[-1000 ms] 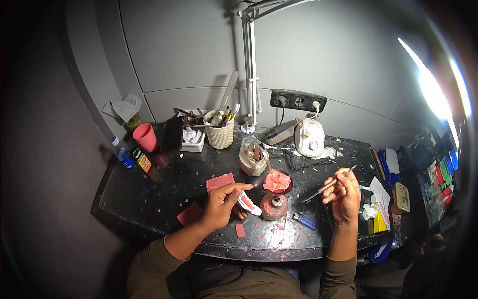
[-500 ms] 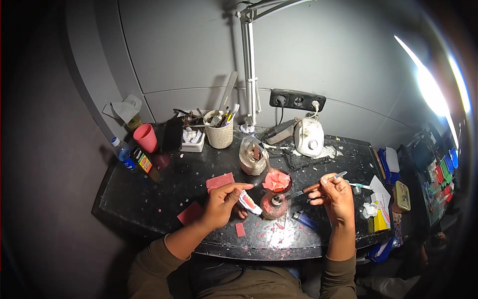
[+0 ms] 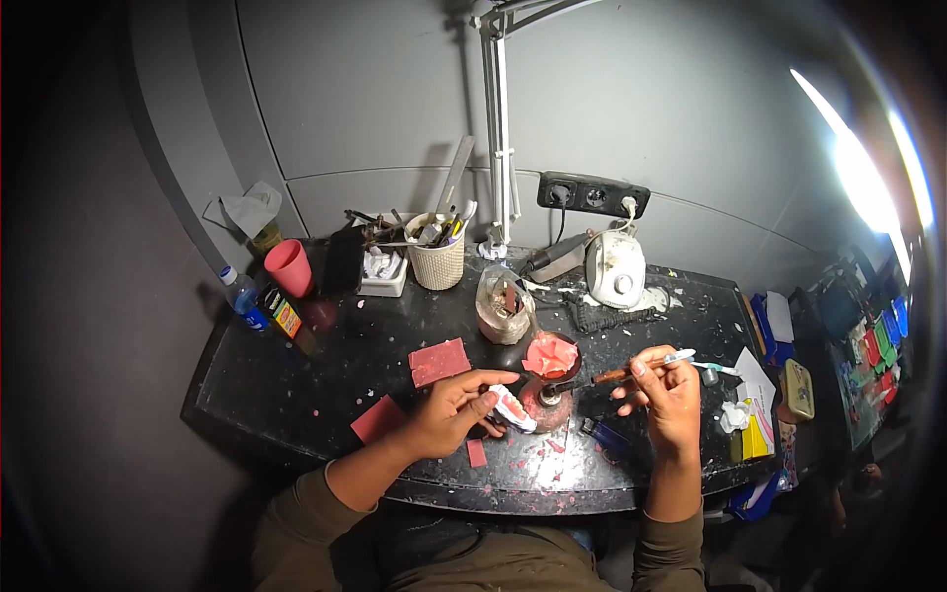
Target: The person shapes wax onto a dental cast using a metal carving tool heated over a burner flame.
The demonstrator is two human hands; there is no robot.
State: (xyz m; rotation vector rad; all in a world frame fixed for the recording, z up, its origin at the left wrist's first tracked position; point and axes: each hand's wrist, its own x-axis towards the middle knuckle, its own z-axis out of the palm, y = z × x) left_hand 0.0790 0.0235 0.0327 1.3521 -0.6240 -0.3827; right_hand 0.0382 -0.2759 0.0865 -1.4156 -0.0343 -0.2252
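My left hand (image 3: pixel 452 409) holds a white and pink denture model (image 3: pixel 514 407) just left of a small round burner (image 3: pixel 546 401) at the front middle of the black bench (image 3: pixel 326 365). A thin metal wax tool (image 3: pixel 617 373) is pinched in my right hand (image 3: pixel 666 392). The tool's tip reaches left to the top of the burner. A bowl of pink wax pieces (image 3: pixel 551 355) stands right behind the burner.
Pink wax sheets (image 3: pixel 438 361) and scraps lie near the left hand. A blue lighter (image 3: pixel 602 432) lies by the front edge. Behind stand a cloudy jar (image 3: pixel 503 308), a tool basket (image 3: pixel 437 259), a white machine (image 3: pixel 614 271), a pink cup (image 3: pixel 289 268), bottles and a lamp pole (image 3: pixel 500 128).
My right hand swung left and lowered the tool until its tip reached the burner. My left hand shifted the denture model slightly right, closer to the burner.
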